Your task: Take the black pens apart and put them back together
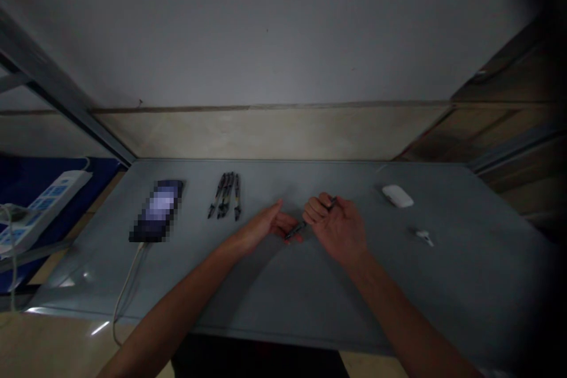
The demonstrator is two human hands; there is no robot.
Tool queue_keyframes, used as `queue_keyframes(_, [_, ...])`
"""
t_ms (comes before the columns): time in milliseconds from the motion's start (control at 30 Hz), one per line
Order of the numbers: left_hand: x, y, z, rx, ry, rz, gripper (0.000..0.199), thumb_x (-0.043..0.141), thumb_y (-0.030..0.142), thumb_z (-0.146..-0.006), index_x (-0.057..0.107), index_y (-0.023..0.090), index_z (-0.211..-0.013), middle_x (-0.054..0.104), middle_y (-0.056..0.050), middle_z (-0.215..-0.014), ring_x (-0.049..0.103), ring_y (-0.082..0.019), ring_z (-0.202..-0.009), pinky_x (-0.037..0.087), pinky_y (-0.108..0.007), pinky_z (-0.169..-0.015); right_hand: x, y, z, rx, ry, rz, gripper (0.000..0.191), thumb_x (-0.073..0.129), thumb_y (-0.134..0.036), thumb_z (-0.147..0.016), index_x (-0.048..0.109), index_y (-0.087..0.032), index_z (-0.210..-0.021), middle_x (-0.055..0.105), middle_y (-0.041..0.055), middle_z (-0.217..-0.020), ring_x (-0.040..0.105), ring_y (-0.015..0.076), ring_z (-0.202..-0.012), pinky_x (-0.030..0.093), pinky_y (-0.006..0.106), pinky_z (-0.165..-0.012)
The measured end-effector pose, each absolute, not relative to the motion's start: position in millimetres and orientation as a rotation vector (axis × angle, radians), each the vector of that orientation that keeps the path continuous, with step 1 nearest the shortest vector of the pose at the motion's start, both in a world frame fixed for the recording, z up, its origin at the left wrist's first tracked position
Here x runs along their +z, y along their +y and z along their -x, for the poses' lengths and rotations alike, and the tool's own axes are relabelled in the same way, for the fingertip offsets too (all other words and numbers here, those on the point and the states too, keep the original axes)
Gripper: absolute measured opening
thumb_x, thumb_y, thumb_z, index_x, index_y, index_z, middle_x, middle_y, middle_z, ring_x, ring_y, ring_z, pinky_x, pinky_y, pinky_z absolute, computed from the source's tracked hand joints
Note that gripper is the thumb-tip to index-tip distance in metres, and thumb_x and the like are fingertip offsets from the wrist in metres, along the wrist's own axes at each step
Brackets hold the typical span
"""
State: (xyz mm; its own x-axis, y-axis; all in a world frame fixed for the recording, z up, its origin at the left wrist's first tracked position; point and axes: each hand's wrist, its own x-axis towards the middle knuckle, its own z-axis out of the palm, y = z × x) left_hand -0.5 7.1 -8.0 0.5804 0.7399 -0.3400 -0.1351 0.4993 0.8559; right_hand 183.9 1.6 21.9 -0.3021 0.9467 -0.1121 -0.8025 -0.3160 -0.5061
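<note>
Black and slender, a pen (297, 231) spans the small gap between a person's two bare hands, just over a grey worktop (248, 301). Its long axis lies almost level and runs diagonally, from the lower left up to the upper right. One end meets the left fingers, and the other pokes out past the right hand toward the far edge of the worktop. Which end is the writing tip is too small to tell.

The right hand (339, 230) is curled with its back facing up, its fingers (315, 209) pressed together and wrapped around the pen's upper part. The left hand (261, 227) reaches in from the lower left, its fingers (287, 225) close together and slightly bent at the pen's lower end. Whether they pinch the pen or only touch it cannot be told.

Left of the fingers, a row of similar pens (224, 195) lies side by side, pointing toward the far edge. Farther left is a phone (157, 211), its screen blurred out, with a white cable (128, 289) trailing toward the near edge. Beyond the worktop's left side, a white power strip (39, 209) rests on a blue surface (26, 189). Right of the fingers sit a white computer mouse (397, 195) and a small white object (425, 237), too small to name.
</note>
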Motion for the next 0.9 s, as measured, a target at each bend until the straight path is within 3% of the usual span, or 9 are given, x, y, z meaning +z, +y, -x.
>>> queue_keyframes(267, [-4.9,6.9,0.9,0.591,0.791,-0.897,0.077,0.042,0.079,-0.085,0.072,0.008,-0.091,0.074,-0.016,-0.08,0.061,-0.018,-0.064,0.045,-0.033,-0.068,19.2,2.6,-183.7,1.863,-0.456,0.467,0.026,0.049,-0.028,-0.087,0.033,-0.022,-0.068,0.02,-0.0035,-0.066,0.025,0.0155,-0.058,0.035,0.029,-0.056])
queue_keyframes(567, [-5.0,5.9,0.7,0.599,0.799,-0.957,0.078,0.041,0.078,-0.085,0.072,0.007,-0.094,0.074,-0.018,-0.084,0.062,-0.021,-0.069,0.046,-0.036,-0.07,20.7,2.3,-184.1,1.851,-0.463,0.479,0.029,0.047,-0.028,-0.088,0.029,-0.023,-0.066,0.02,-0.0033,-0.065,0.024,0.0162,-0.058,0.034,0.031,-0.057])
queue_keyframes(900, [-4.5,5.8,2.7,0.603,0.812,-0.976,0.077,0.037,0.073,-0.09,0.073,0.005,-0.096,0.073,-0.02,-0.088,0.064,-0.023,-0.075,0.048,-0.038,-0.074,19.8,3.7,-182.8,1.87,-0.409,0.49,0.018,0.047,-0.027,-0.087,0.042,-0.022,-0.07,0.022,-0.0031,-0.064,0.025,0.0151,-0.056,0.035,0.029,-0.054])
